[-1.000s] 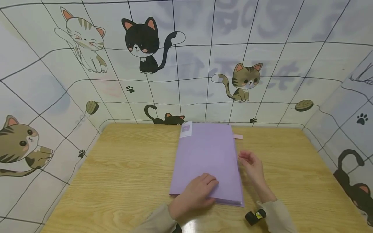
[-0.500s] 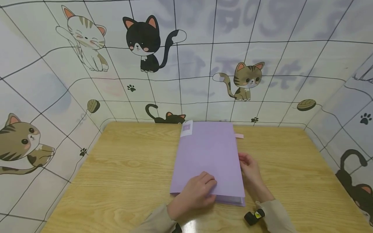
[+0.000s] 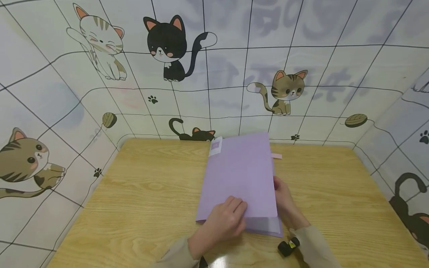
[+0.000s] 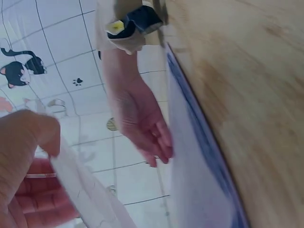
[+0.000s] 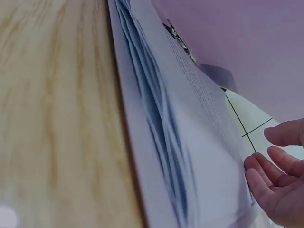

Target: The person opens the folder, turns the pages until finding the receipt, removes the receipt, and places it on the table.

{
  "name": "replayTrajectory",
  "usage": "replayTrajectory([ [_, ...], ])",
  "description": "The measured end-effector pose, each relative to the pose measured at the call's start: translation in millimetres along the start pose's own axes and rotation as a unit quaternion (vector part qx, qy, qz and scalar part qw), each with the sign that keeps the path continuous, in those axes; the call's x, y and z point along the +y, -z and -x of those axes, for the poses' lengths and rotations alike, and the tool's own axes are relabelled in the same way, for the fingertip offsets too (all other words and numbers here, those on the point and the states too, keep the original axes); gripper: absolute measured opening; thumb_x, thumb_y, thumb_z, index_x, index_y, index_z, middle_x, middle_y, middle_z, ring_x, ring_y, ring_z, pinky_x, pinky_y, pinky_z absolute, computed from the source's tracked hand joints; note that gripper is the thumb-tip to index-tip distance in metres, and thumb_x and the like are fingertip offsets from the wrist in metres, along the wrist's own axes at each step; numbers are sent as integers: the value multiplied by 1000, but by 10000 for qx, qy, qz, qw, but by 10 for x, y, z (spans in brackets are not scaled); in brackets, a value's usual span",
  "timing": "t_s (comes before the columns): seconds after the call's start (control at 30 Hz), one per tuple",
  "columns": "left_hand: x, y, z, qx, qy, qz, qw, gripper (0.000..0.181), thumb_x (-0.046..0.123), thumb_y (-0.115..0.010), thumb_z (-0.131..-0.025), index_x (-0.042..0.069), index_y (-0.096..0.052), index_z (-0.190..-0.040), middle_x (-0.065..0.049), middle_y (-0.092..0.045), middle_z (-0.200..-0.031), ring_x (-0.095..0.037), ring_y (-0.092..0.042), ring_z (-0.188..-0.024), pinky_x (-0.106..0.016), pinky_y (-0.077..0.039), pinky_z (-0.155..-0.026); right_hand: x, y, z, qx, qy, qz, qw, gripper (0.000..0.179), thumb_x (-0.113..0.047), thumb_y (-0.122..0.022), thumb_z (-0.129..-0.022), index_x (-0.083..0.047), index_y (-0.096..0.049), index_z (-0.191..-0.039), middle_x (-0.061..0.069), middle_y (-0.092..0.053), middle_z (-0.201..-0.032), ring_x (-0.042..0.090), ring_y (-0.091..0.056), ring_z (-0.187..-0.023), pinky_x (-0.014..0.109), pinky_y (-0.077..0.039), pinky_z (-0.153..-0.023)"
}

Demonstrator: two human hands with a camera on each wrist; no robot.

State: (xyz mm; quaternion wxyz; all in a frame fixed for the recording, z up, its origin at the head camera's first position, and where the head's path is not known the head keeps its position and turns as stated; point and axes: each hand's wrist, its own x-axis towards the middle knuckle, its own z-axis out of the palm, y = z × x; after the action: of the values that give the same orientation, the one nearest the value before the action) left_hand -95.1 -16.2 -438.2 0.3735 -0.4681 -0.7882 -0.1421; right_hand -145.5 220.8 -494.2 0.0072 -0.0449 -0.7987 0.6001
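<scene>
A purple file folder (image 3: pixel 239 171) lies on the wooden table, its front cover lifted along the right side. My left hand (image 3: pixel 223 219) grips the cover's near edge, fingers on top and thumb below. In the left wrist view, the cover sits between that hand's thumb and fingers. At the folder's right edge, my right hand (image 3: pixel 285 199) has its fingertips partly hidden behind the raised cover. The right wrist view shows this hand's fingers (image 5: pixel 259 178) loosely bent beside the inner pages (image 5: pixel 209 161), pinching nothing visible. Several layered sheets show inside.
A white label (image 3: pixel 216 146) is on the cover's upper left corner, and a pink tab (image 3: pixel 276 156) sticks out on the right. The wooden table (image 3: pixel 151 186) is enclosed behind and at the sides by a cat-patterned sheet (image 3: pixel 228 74).
The cover's right side has risen from nearly flat, exposing the pages at the near edge. My right hand has moved in from beside the folder to under the cover's edge.
</scene>
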Motion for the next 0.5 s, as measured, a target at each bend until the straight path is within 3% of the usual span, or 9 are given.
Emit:
replayTrajectory([
  [0.1,20,87,-31,254,324,-127,9991,31,10,-41,-71,0,-62,-91,-6,-59,-85,-17,-56,-73,-16,-49,-52,-13,-19,-20,-20,63,350,9994,31,4,-55,-88,11,-51,-118,24,-59,-106,21,-57,-88,20,-47,-71],
  [0.2,6,184,-57,536,789,-92,9954,34,7,-43,-67,-3,-61,-94,-9,-58,-86,-19,-57,-72,-18,-49,-51,-35,-41,-26,17,6,490,9988,30,3,-56,-88,10,-53,-117,24,-59,-110,27,-57,-96,15,-45,-76],
  [0.33,-81,323,-65,725,1366,201,9878,37,4,-51,-61,-5,-61,-95,-11,-60,-86,-20,-60,-73,-18,-51,-56,-32,-59,-41,4,-7,480,9988,31,3,-60,-86,8,-54,-116,24,-59,-110,31,-57,-100,15,-44,-78],
  [0.5,-239,490,-13,892,1983,828,9726,37,-2,-57,-59,-7,-59,-96,-14,-61,-86,-19,-63,-68,-16,-51,-57,-3,-64,-70,-66,-19,571,9983,32,3,-61,-85,8,-54,-116,23,-60,-109,31,-58,-100,17,-46,-79],
])
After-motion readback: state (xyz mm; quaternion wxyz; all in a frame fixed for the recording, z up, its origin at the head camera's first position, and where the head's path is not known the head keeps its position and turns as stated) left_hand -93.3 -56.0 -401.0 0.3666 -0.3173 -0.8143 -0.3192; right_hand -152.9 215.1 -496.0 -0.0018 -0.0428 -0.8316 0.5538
